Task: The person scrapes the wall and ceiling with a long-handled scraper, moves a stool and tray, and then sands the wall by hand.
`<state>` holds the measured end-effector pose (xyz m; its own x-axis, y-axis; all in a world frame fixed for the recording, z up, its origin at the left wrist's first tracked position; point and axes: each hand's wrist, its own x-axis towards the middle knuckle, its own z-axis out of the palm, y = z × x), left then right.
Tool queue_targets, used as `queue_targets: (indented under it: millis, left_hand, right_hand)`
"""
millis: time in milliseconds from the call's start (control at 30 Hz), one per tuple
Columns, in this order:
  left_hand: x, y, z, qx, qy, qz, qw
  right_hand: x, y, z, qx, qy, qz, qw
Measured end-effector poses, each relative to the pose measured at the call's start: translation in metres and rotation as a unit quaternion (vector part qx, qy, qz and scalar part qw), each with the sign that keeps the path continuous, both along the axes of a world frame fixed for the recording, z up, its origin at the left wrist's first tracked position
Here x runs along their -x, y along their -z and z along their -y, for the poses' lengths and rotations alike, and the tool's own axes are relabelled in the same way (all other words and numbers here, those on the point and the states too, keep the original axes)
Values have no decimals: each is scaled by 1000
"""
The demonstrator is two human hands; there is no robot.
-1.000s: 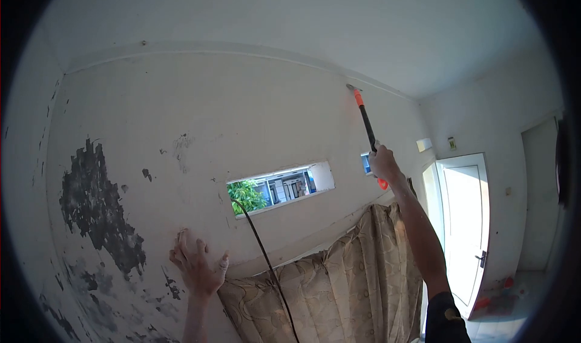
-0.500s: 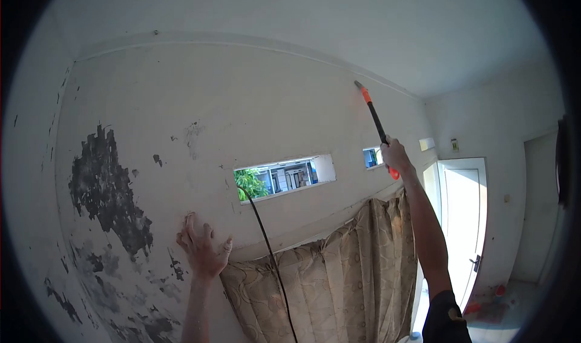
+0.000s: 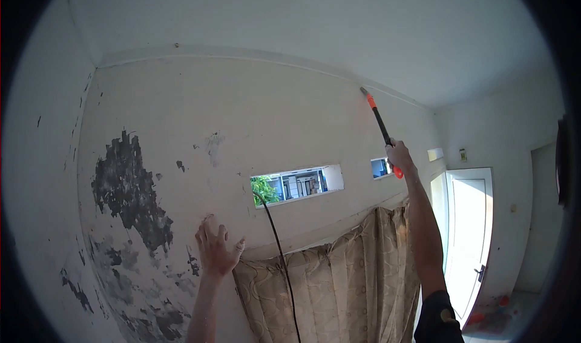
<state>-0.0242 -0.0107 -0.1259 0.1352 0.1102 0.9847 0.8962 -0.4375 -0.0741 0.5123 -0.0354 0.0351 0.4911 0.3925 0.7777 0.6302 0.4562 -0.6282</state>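
My right hand [image 3: 399,155] is wrapped round the black grip of a long-handled scraper [image 3: 379,122] with orange parts. The tool's metal tip touches or nearly touches the wall high up, just under the ceiling edge. My left hand [image 3: 218,246], dusted white, rests on or close against the pale wall [image 3: 284,119] with its fingers spread. Left of it, a large dark grey patch [image 3: 130,188] shows where paint has come off, with more flaked spots lower down.
A small window opening [image 3: 296,184] has a dark cable [image 3: 281,255] running down from it, over a patterned brown curtain [image 3: 327,288]. A second opening [image 3: 381,168] is farther right. A white door [image 3: 469,240] stands at the right, with reddish objects on the floor beside it.
The view has shifted, so wall, windows and curtain sit farther right and lower. My right hand still grips the scraper, and its tip stays near the ceiling edge. My left hand keeps its spread shape.
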Motion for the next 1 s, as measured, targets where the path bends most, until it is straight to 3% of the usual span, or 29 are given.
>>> queue_targets:
  millis: [100, 233, 367, 500, 667, 767, 833, 1000]
  left_hand:
    - [0, -2, 3, 3, -29, -17, 999]
    - [-3, -2, 6, 15, -22, -19, 999]
    - [-3, 0, 7, 37, -32, -9, 999]
    - [-2, -1, 6, 26, -35, -2, 999]
    - [1, 0, 6, 13, -30, -8, 999]
    - [8, -3, 9, 36, -14, -14, 999]
    - [10, -2, 6, 38, -18, -11, 999]
    - [7, -2, 10, 55, -12, 2, 998]
  right_hand:
    - [-21, -25, -7, 26, -29, -30, 999]
    - [-16, 5, -10, 14, -11, -10, 1000]
    - [41, 81, 37, 34, -30, -25, 999]
    - [63, 178, 36, -20, 14, 106, 994]
    - [159, 260, 121, 73, -99, 71, 990]
    - [198, 309, 150, 146, -111, 96, 978]
    - [229, 331, 167, 81, -136, 136, 978]
    - [263, 370, 167, 100, -249, 129, 955]
